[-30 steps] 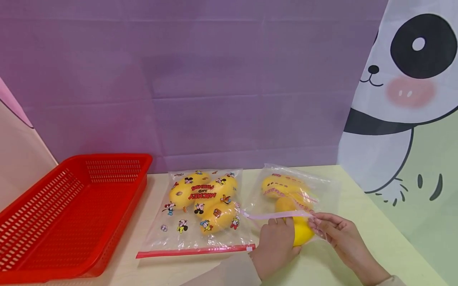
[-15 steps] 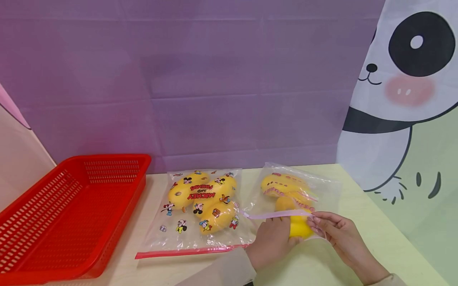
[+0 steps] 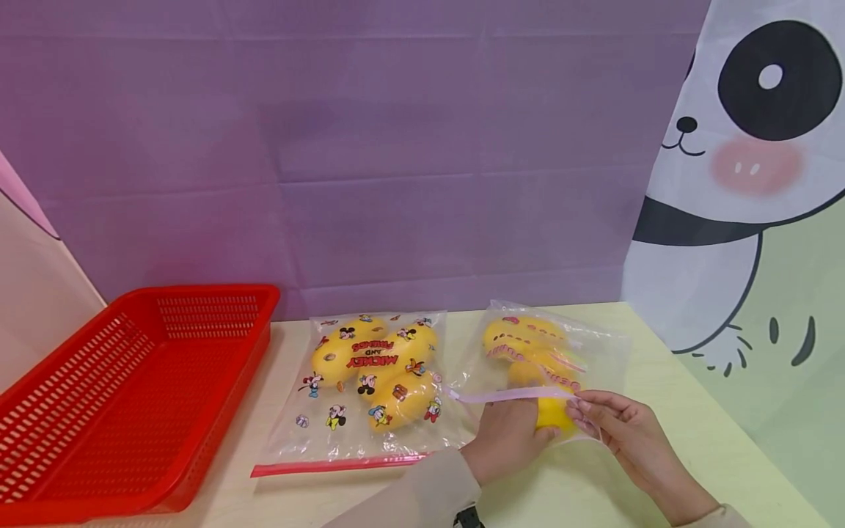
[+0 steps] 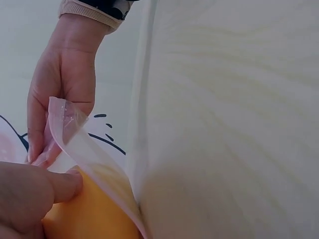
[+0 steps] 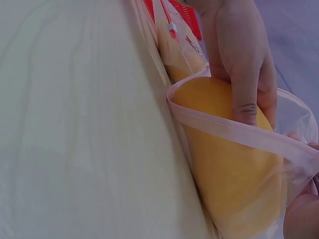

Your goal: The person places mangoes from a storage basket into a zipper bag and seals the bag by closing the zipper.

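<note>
My left hand (image 3: 505,444) reaches into the mouth of a clear zip bag (image 3: 604,363) on the right, its fingers behind the pink zip strip. It grips a smooth yellow mango (image 3: 553,416), the thumb lying along its near side in the left wrist view. In the right wrist view, most of this mango (image 5: 224,184) sits inside the bag's opening. My right hand (image 3: 623,433) pinches the right corner of the bag's mouth and holds it apart. Farther in, more yellow mangoes (image 3: 521,337) show through the printed plastic.
Left of the hands lies another printed zip bag (image 3: 284,440) holding several mangoes, its red zip strip toward me. A red plastic basket (image 3: 227,411) stands at the far left. Behind the table hangs a purple cloth (image 3: 383,161); a panda-print sheet (image 3: 746,293) is on the right.
My left hand has pushed forward, deeper into the bag, and the mango has slid farther in under the pink strip. The right hand has stayed at the bag's corner.
</note>
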Action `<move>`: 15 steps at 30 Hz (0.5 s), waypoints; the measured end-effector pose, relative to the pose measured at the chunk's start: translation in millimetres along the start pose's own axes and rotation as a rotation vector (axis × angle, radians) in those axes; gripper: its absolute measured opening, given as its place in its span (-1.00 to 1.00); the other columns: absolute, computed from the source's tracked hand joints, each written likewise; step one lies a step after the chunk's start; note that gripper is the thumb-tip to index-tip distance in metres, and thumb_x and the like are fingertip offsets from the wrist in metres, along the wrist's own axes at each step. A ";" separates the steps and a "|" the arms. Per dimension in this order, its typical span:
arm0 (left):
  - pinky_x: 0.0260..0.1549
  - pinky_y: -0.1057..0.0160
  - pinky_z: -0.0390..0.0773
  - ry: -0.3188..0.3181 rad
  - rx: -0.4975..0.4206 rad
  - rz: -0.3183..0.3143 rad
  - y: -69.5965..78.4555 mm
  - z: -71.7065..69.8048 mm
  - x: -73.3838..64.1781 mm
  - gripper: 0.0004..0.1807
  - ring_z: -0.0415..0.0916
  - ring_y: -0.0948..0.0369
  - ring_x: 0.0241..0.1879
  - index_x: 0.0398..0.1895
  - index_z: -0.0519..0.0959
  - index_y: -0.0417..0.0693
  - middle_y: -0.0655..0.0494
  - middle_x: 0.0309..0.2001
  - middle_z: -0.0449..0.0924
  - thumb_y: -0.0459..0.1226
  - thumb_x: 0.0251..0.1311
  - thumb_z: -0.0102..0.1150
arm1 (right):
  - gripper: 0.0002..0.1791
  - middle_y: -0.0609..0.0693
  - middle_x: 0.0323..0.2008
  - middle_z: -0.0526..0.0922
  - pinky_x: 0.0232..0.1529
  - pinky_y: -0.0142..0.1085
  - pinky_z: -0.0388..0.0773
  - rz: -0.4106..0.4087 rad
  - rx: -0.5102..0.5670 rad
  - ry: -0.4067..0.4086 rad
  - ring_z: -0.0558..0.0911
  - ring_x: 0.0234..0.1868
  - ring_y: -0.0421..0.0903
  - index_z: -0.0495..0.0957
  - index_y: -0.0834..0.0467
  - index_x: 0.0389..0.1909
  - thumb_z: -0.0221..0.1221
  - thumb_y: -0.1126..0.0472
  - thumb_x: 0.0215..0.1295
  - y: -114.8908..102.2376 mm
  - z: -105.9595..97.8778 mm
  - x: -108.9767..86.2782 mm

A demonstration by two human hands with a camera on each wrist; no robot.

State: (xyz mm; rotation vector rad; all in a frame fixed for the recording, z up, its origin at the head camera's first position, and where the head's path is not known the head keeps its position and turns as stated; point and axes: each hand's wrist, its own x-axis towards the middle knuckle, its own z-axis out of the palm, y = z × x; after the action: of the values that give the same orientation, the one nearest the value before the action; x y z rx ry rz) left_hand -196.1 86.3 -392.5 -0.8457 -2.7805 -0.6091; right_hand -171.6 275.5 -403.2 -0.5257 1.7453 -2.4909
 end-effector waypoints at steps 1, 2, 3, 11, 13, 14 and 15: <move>-0.25 0.31 0.42 0.008 0.000 -0.004 -0.1 1.4 0.6 -0.56 0.44 0.28 -0.22 -0.08 0.52 -0.03 0.27 -0.29 0.48 0.02 0.07 0.30 | -0.63 0.02 -0.20 0.71 -0.11 -0.36 0.56 -0.002 0.003 -0.001 0.68 -0.14 -0.17 0.66 0.16 -0.16 -0.10 0.51 0.37 0.0 0.1 0.1; -0.23 0.30 0.42 0.017 -0.001 -0.010 -0.2 2.7 1.2 -0.55 0.44 0.28 -0.20 -0.06 0.52 -0.02 0.27 -0.26 0.49 0.03 0.06 0.30 | -0.63 0.02 -0.20 0.71 -0.10 -0.35 0.56 -0.003 0.007 -0.001 0.68 -0.14 -0.17 0.66 0.16 -0.16 -0.10 0.52 0.37 0.2 0.0 0.3; -0.21 0.30 0.42 0.024 0.000 -0.017 -0.2 3.9 1.8 -0.53 0.44 0.28 -0.17 -0.04 0.51 0.00 0.27 -0.23 0.50 0.03 0.05 0.31 | -0.63 0.02 -0.20 0.71 -0.10 -0.35 0.57 -0.003 0.011 0.000 0.68 -0.14 -0.17 0.66 0.16 -0.16 -0.11 0.52 0.37 0.4 0.0 0.3; -0.13 0.33 0.42 0.105 -0.146 -0.044 -3.4 13.6 5.9 -0.39 0.43 0.23 -0.15 0.05 0.45 0.01 0.16 -0.08 0.49 -0.02 -0.07 0.43 | -0.61 0.04 -0.20 0.71 -0.11 -0.35 0.57 0.002 0.031 0.002 0.68 -0.14 -0.16 0.66 0.18 -0.17 -0.11 0.54 0.35 2.4 -0.1 0.1; -0.16 0.36 0.42 0.131 -0.214 -0.059 -4.7 15.3 8.3 -0.41 0.42 0.24 -0.20 0.01 0.47 0.01 0.15 -0.09 0.49 -0.04 -0.11 0.45 | -0.61 0.04 -0.20 0.71 -0.11 -0.35 0.57 0.001 0.031 0.002 0.68 -0.14 -0.15 0.66 0.18 -0.17 -0.12 0.55 0.35 2.2 0.1 0.3; -0.17 0.37 0.41 0.143 -0.244 -0.069 -5.2 16.0 9.7 -0.41 0.42 0.24 -0.21 0.00 0.49 0.00 0.14 -0.08 0.50 -0.05 -0.13 0.47 | -0.61 0.04 -0.20 0.71 -0.11 -0.36 0.57 0.000 0.032 0.001 0.68 -0.14 -0.15 0.66 0.18 -0.16 -0.12 0.55 0.35 2.0 0.1 0.4; -0.16 0.37 0.41 0.153 -0.275 -0.079 -5.6 16.8 11.0 -0.41 0.42 0.24 -0.20 0.00 0.50 0.00 0.14 -0.06 0.51 -0.07 -0.14 0.47 | -0.61 0.04 -0.20 0.71 -0.11 -0.36 0.57 -0.001 0.032 -0.001 0.68 -0.14 -0.16 0.66 0.19 -0.16 -0.12 0.55 0.35 1.7 0.2 0.5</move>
State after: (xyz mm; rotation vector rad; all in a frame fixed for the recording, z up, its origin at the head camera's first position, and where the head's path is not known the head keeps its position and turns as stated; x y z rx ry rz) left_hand -209.1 94.8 -406.5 -0.7036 -2.6384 -1.0423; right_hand -172.3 274.6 -404.7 -0.5258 1.7030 -2.5144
